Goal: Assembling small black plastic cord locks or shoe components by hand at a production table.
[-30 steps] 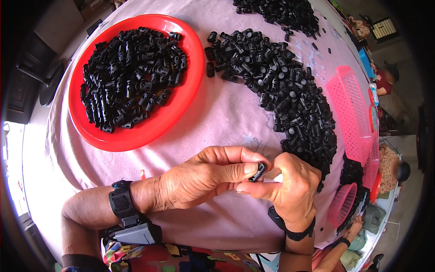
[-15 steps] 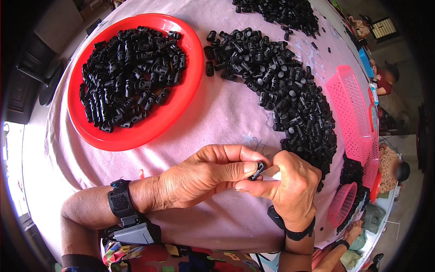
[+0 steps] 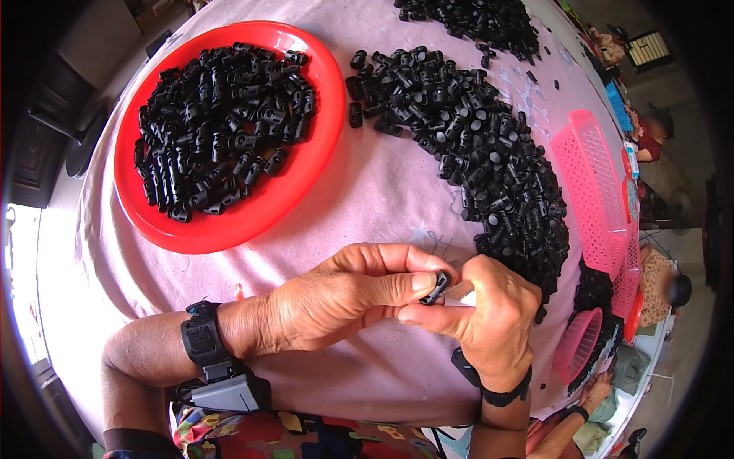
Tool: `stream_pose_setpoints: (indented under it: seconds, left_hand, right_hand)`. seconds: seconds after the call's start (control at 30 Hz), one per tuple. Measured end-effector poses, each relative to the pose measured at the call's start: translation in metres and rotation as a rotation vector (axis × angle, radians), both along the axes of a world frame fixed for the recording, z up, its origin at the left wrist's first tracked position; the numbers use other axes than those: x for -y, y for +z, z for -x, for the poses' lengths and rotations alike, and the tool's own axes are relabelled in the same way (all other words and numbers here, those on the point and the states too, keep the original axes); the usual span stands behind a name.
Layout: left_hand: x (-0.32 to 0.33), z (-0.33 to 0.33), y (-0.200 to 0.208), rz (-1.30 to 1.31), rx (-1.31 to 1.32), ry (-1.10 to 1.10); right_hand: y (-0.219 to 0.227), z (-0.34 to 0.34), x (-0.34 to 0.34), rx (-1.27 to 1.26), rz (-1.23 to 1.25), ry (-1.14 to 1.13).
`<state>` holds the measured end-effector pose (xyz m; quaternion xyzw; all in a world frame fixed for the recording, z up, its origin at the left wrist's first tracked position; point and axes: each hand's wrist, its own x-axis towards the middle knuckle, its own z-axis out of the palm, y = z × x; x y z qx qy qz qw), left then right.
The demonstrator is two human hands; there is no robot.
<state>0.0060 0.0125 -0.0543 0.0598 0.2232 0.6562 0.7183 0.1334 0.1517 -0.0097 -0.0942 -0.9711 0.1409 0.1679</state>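
My left hand (image 3: 367,294) pinches a small black plastic cord lock (image 3: 436,288) between thumb and fingertips. Close against it, my right hand (image 3: 501,310) is closed on a thin, pale, translucent strip (image 3: 459,291) that points at the cord lock; most of the strip is hidden in the fist. My right thumb comes up just below the cord lock. To the upper left, a red round plate (image 3: 321,168) carries a heap of similar black cord locks (image 3: 222,130). A long curved pile of small black parts (image 3: 489,153) lies beyond my right hand.
A pink cloth (image 3: 367,199) covers the table. Another black pile (image 3: 482,27) sits at the far edge. Pink perforated baskets (image 3: 589,191) and a small pink basket (image 3: 579,348) stand on the right. Other people are at the right, one arm (image 3: 569,428) near my right elbow.
Both hands stay almost still, with the cord lock and the strip in the same grip. The piles and plate look the same.
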Motion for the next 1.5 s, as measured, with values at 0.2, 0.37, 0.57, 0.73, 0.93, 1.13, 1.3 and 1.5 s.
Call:
stream_pose_setpoints:
  seconds: [0.2, 0.37, 0.57, 0.73, 0.93, 1.13, 1.3, 1.5]
  left_hand:
    - [-0.001, 0.000, -0.001, -0.020, 0.012, 0.006]
    - [-0.001, 0.000, 0.002, 0.000, 0.014, 0.007]
    - [-0.002, 0.000, 0.006, 0.023, 0.007, 0.009]
    - [-0.001, 0.000, 0.001, -0.031, 0.006, 0.004]
    - [-0.001, 0.001, 0.006, 0.024, -0.024, 0.032]
    - [0.002, 0.006, 0.000, 0.024, 0.038, 0.059]
    - [0.001, 0.005, -0.001, 0.025, 0.042, 0.018]
    - [0.002, 0.004, -0.004, 0.027, 0.019, -0.022]
  right_hand:
    - [-0.004, 0.000, -0.003, -0.023, -0.064, 0.007]
    - [-0.004, 0.000, -0.003, -0.040, -0.054, 0.002]
    - [-0.004, 0.000, -0.003, -0.007, -0.050, 0.001]
    - [-0.004, 0.001, -0.003, -0.010, -0.044, 0.018]
    - [0.000, 0.000, -0.003, 0.010, -0.018, 0.029]
    - [0.006, 0.005, 0.008, -0.100, 0.518, -0.056]
    - [0.005, 0.000, -0.001, -0.097, 0.558, 0.084]
    - [0.007, 0.003, 0.000, -0.140, 0.623, 0.084]
